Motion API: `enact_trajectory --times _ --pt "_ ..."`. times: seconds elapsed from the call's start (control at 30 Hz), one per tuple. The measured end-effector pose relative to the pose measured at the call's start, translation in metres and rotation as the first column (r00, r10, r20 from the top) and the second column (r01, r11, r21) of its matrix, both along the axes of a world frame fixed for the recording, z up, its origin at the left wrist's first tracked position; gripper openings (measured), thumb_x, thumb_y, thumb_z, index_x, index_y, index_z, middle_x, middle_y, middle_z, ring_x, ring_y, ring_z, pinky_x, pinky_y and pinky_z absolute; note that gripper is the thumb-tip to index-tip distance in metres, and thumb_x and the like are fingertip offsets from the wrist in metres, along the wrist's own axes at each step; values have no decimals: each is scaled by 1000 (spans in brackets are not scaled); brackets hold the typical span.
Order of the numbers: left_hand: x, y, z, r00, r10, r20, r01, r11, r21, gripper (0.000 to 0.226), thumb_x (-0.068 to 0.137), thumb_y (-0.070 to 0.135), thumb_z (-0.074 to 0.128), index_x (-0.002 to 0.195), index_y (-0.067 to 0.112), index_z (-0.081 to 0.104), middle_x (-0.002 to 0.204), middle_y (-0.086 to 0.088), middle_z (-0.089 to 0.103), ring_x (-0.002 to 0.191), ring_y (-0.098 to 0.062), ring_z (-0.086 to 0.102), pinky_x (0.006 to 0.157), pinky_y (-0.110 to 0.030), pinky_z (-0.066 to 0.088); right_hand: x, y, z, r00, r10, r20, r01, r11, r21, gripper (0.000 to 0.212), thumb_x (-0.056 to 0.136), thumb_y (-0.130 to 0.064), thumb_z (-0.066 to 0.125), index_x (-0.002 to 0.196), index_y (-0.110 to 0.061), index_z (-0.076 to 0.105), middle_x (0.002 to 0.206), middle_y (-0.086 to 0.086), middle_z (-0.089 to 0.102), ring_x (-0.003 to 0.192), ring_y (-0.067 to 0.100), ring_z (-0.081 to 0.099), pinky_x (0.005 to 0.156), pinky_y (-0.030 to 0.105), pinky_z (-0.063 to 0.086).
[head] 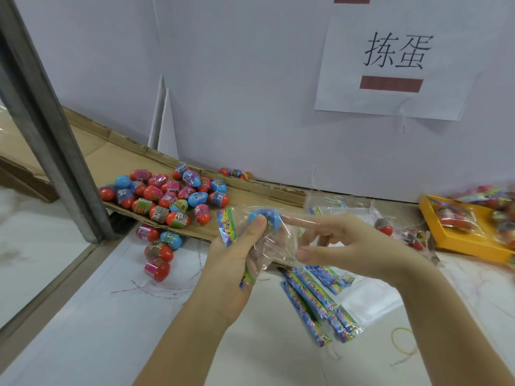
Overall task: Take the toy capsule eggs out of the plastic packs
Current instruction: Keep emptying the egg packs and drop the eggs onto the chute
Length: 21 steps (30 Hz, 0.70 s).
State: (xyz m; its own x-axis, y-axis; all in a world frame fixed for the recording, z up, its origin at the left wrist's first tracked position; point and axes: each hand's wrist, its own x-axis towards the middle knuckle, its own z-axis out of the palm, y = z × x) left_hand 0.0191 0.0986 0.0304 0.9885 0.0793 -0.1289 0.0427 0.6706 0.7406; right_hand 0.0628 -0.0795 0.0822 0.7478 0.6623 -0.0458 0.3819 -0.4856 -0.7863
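Above the bench [83, 316] middle, the left hand [231, 263] grips a clear pack [274, 246], its thumb pinning a blue egg [271, 215] crosswise at the far end. The right hand [356, 246] is loose, fingers apart, index at the pack. Eggs [167, 196] are piled far-left.

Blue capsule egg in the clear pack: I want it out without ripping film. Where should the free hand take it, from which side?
Probably pinch the blue capsule egg across its rounded middle, coming from the right, where the right hand points its index finger. The left hand pins it by thumb through the clear pack; the printed header blocks the left.
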Motion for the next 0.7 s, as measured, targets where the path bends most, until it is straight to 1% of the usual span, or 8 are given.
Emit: enact_trajectory --times 0.07,0.13,0.23,0.3,0.37,0.43,0.53,0.7 --pt "-1 1 1 1000 -12 2 12 999 30 28 70 21 70 95 9 76 100 -14 75 90 -23 73 74 -34 61 1 0 -2 1000 5 -5 -5 1000 -25 55 61 -67 62 115 -70 49 86 -16 63 71 6 48 79 24 45" --pt "-1 2 2 1000 -27 0 27 998 63 43 71 22 71 109 4 69 105 -16 74 95 -26 72 78 -36 61 1 -1 -3 1000 17 2 -17 999 -34 52 64 -64 63 111 -75 46 84 -18 61 68 4 44 74 20 42" --pt "-3 2 3 999 -50 6 49 995 84 53 68 26 72 115 2 66 108 -17 72 98 -26 72 80 -35 60 1 0 -5 1000 28 -7 -28 999 -25 46 65 -66 68 105 -78 47 83 -19 60 68 6 40 74 23 39" --pt "-3 2 3 999 -49 8 48 996 68 50 69 25 72 114 2 67 106 -17 73 94 -25 72 73 -31 60 1 0 -6 999 37 -19 -38 999 -35 48 66 -67 72 106 -77 47 82 -19 59 70 7 40 76 27 40" --pt "-3 2 1 999 -31 16 31 998 48 37 71 22 72 104 6 72 101 -16 74 90 -24 73 70 -29 59 2 -1 -5 999 40 -11 -41 998 -49 51 68 -65 72 111 -75 46 85 -19 60 72 8 42 81 31 44" --pt "-1 3 1 1000 -12 13 11 999 41 32 70 21 73 98 7 74 100 -16 74 88 -25 72 71 -30 60 3 -5 -3 1000 17 -12 -17 1000 -4 54 68 -60 71 118 -66 51 86 -16 62 74 9 45 84 34 45" --pt "0 3 2 1000 15 -27 -14 998 55 52 57 23 79 105 5 70 100 -14 75 86 -22 74 65 -26 58 2 -8 0 999 25 -42 -23 999 44 50 71 -54 73 117 -61 56 83 -13 61 72 7 45 79 28 43" --pt "-1 1 2 999 21 -33 -18 997 73 55 50 26 80 101 7 69 91 -9 76 77 -17 74 59 -22 56 -1 -7 1 998 17 -63 -15 999 44 52 66 -54 74 115 -62 56 81 -14 57 79 26 43 83 40 43"
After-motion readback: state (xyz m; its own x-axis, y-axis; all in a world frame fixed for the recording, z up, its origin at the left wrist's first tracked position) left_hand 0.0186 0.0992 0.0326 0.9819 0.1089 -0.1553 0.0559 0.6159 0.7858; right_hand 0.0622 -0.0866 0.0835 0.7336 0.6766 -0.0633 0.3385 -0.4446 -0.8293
